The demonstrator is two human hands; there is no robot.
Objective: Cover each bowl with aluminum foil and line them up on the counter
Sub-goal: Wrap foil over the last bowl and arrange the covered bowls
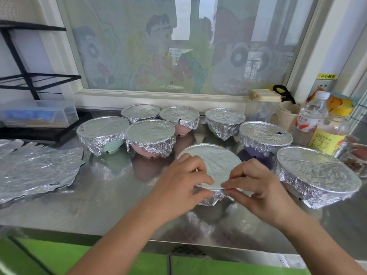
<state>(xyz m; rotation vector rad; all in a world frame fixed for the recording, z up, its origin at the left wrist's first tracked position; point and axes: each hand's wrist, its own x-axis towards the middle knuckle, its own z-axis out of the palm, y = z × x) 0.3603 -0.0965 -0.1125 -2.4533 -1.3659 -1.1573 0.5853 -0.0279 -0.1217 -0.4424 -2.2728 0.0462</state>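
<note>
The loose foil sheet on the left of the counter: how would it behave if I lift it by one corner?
The loose foil sheet looks thin and crinkled, so it would probably droop and feel very light. Its ragged edges suggest it may tear easily.

Only the arms of the person show. The left hand (178,183) and the right hand (258,187) are bare, with slim fingers and knuckles that show as soft ridges on their backs. The left forearm (127,235) and the right forearm (313,247) are bare as well, from the wrist to where the lower edge of the frame cuts them off. The nails look short, but they are too blurred to tell more
</note>
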